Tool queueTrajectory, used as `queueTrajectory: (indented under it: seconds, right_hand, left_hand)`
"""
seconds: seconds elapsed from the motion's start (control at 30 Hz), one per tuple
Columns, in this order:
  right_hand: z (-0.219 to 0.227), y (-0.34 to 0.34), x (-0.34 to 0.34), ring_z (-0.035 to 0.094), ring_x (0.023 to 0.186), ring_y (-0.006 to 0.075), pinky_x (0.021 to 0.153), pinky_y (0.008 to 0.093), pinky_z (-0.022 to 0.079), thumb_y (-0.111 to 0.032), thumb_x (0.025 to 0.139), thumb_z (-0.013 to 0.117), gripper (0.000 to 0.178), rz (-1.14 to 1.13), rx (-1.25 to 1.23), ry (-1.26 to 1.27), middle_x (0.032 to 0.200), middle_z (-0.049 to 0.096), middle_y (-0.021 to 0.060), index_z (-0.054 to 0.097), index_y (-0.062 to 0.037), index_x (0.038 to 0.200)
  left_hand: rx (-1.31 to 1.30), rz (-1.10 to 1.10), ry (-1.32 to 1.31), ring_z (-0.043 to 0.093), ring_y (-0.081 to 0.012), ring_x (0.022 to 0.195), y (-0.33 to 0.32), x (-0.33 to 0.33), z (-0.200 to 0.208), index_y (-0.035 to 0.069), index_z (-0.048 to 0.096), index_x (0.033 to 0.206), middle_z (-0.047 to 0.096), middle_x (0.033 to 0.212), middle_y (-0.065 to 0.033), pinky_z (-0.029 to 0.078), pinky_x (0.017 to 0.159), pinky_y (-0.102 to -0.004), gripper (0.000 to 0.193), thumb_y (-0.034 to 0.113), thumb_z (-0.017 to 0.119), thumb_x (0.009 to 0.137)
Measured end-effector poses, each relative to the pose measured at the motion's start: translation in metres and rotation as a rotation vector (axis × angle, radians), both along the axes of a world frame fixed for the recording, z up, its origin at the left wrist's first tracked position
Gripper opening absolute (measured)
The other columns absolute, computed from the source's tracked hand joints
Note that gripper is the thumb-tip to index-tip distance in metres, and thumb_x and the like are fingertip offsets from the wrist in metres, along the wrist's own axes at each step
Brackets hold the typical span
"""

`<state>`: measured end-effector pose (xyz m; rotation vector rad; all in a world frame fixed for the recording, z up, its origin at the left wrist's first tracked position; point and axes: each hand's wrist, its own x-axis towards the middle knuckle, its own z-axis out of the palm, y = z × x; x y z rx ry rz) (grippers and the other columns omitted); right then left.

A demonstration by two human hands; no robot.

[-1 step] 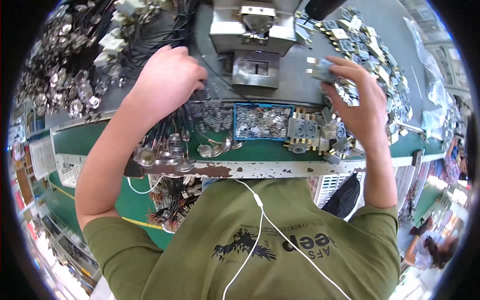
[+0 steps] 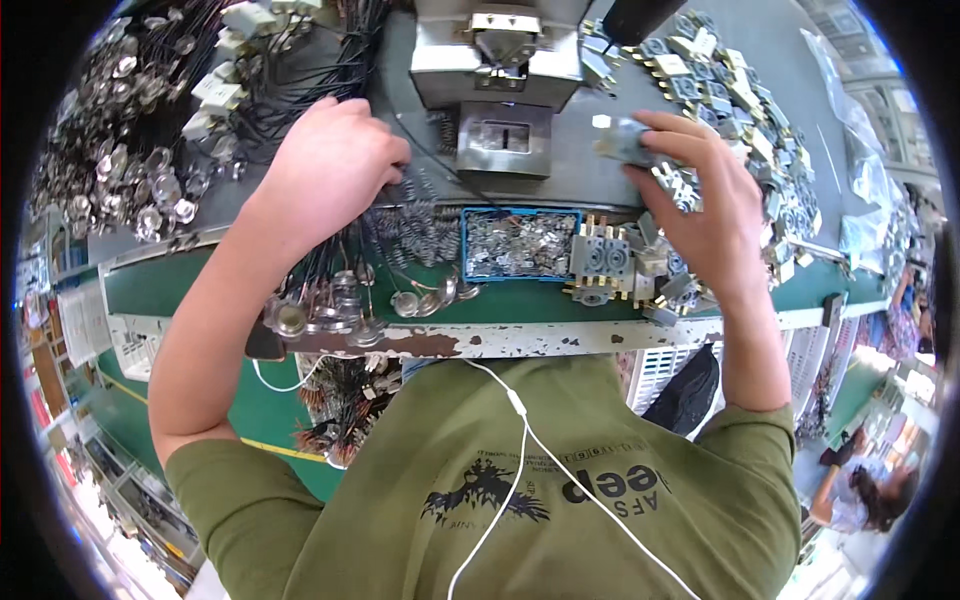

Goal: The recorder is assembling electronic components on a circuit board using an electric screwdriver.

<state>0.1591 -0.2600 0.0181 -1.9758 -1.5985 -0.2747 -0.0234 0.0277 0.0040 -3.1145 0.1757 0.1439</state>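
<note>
My right hand (image 2: 712, 190) grips a small grey plug part with metal prongs (image 2: 622, 140) between thumb and fingers. It hangs right of the slotted metal fixture block (image 2: 503, 140), apart from it; motion blurs the part. My left hand (image 2: 335, 165) is closed, fingers curled down over black wires (image 2: 340, 75) and beside loose coil springs (image 2: 420, 235). Its fingertips are hidden, so what they hold cannot be made out. Below that hand, black leads end in round metal caps (image 2: 345, 300) at the bench edge.
A blue-rimmed tray (image 2: 463, 250) of small metal pieces stands at the front middle. Grey plug parts (image 2: 605, 255) lie right of it, with a larger heap (image 2: 745, 100) farther right. A metal press (image 2: 497, 60) rises behind the block. Many metal caps (image 2: 150, 190) cover the far left.
My right hand has shifted slightly left with the plug part, toward the metal block. My left hand has hardly moved.
</note>
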Motion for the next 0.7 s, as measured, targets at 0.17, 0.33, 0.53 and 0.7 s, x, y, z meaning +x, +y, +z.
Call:
queueTrajectory:
  seconds: [0.17,0.33,0.53,0.7]
  right_hand:
    - [0.006,0.014,-0.006,0.073,0.101,0.0312,0.083,0.0372,0.059,0.002,0.076,0.086,0.044,0.067,0.086,-0.050,0.117,0.073,0.0138,0.063,-0.0064,0.113]
    - [0.020,0.025,-0.010,0.071,0.099,0.0302,0.084,0.0364,0.058,0.006,0.077,0.083,0.039,0.132,0.078,0.061,0.118,0.071,0.0143,0.065,-0.0044,0.110]
    - [-0.022,0.036,-0.020,0.071,0.097,0.0301,0.084,0.0393,0.058,-0.002,0.082,0.081,0.033,0.066,-0.106,0.048,0.127,0.065,0.0131,0.065,-0.0058,0.111]
    - [-0.021,0.042,-0.010,0.070,0.093,0.0330,0.080,0.0399,0.058,-0.005,0.088,0.073,0.028,0.168,-0.290,0.173,0.124,0.068,0.0121,0.065,-0.0052,0.115]
  left_hand:
    - [-0.028,0.028,0.012,0.065,-0.0267,0.093,-0.002,0.001,0.000,0.009,0.071,0.096,0.072,0.088,-0.0074,0.049,0.086,-0.0412,0.013,0.017,0.074,0.086]
    - [-0.296,0.160,-0.093,0.066,-0.0304,0.094,0.005,-0.009,0.029,0.005,0.065,0.102,0.070,0.090,-0.0112,0.051,0.086,-0.0434,0.013,0.010,0.066,0.089]
    - [-0.618,0.412,-0.297,0.060,-0.0183,0.081,0.024,-0.023,0.040,0.001,0.065,0.110,0.061,0.087,-0.0082,0.050,0.078,-0.0322,0.018,0.013,0.065,0.096]
    - [-0.655,0.445,-0.362,0.058,-0.0152,0.081,0.023,-0.036,0.029,0.001,0.066,0.113,0.061,0.087,-0.0066,0.050,0.077,-0.0303,0.020,0.013,0.065,0.098]
